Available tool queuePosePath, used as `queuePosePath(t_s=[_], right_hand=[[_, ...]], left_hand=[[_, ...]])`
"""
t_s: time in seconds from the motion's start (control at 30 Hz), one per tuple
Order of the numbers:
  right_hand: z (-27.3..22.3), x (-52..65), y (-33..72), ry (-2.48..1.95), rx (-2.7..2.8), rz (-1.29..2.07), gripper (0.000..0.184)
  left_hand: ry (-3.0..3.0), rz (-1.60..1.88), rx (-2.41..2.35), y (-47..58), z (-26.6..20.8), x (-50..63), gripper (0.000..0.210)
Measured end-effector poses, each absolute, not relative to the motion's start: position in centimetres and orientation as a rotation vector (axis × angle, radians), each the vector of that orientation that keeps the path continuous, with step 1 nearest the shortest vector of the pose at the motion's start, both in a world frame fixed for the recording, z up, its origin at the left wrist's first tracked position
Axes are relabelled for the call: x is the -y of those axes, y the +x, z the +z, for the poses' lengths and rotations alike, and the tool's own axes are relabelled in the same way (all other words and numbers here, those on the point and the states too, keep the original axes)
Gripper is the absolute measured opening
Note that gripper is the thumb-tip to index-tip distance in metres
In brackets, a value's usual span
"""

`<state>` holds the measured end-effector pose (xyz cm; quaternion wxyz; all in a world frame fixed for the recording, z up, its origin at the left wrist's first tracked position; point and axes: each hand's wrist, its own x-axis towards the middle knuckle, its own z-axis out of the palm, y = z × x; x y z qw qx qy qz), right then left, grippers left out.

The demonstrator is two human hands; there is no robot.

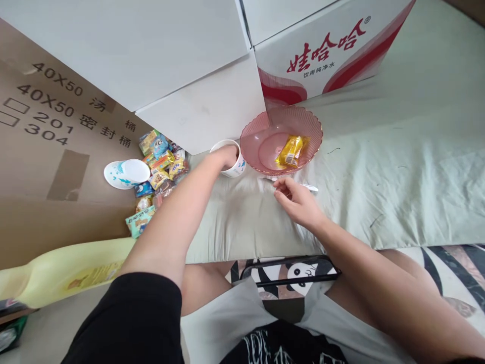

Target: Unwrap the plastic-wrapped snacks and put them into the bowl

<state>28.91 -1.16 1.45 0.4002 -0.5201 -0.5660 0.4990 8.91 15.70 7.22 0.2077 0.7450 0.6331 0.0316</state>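
Observation:
My left hand reaches down into a white paper cup with a blue print. Its fingers are hidden inside the cup, so I cannot see what they hold. Just right of the cup stands a pink, ribbed, see-through bowl with a yellow snack packet in it. In front of the bowl, my right hand hovers low over the cloth, fingers loosely bent and apart, with nothing seen in them. A thin white object lies behind that hand, partly covered by it; its kind is unclear.
Several small snack packets are heaped at the left, with a second paper cup on its side. White boxes and a red-printed carton form the back. A yellow bottle lies front left on the pale cloth's side.

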Motion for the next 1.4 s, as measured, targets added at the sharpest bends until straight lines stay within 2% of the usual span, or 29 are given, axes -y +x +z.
queuePosePath(t_s=[0.13, 0.27, 0.33, 0.43, 0.57, 0.63, 0.77, 0.93, 1.07, 1.13, 1.27, 1.4], right_hand=[[1.1, 0.8, 29.8, -1.384, 1.468, 1.203, 0.016], [0.3, 0.8, 29.6, -1.420, 1.727, 0.804, 0.012], [-0.3, 0.9, 29.4, -1.403, 1.896, 0.598, 0.014], [-0.8, 1.2, 29.0, -1.401, 2.075, 0.387, 0.019], [-0.7, 2.0, 28.7, -1.464, 2.161, 0.213, 0.024], [-0.4, 2.7, 28.7, -1.536, 2.180, 0.184, 0.026], [0.3, 3.9, 29.2, -1.782, 2.168, 0.087, 0.034], [0.2, 3.8, 30.7, -1.983, 2.151, 0.133, 0.042], [-0.7, 3.2, 31.3, -1.942, 2.159, 0.122, 0.040], [-1.2, 3.1, 31.3, -1.902, 2.173, 0.075, 0.038], [-1.5, 2.9, 30.8, -1.864, 2.201, 0.022, 0.038], [-0.6, 2.8, 30.5, -1.815, 2.157, 0.150, 0.041]], left_hand=[[2.003, 0.019, -1.759, 6.7, 8.9, -15.8, 0.017], [2.080, 0.523, -1.997, 0.2, 11.6, -12.7, 0.023], [2.043, 0.693, -2.183, -3.8, 12.5, -9.4, 0.018], [1.864, 0.670, -2.460, -8.7, 12.7, -2.6, 0.010], [1.755, 0.567, -2.645, -11.6, 10.4, 7.1, 0.012], [1.793, 0.421, -2.632, -12.0, 8.6, 10.6, 0.023], [1.678, 0.024, -2.461, -12.5, 5.6, 13.8, 0.067], [1.734, 0.156, -2.436, -13.5, 4.8, 14.3, 0.060], [1.590, 0.301, -2.586, -13.7, 4.9, 14.4, 0.073], [1.560, 0.306, -2.585, -13.8, 4.8, 14.1, 0.069], [1.622, 0.324, -2.461, -13.6, 5.1, 13.2, 0.048], [1.585, 0.670, -2.362, -12.3, 6.2, 13.3, 0.036]])
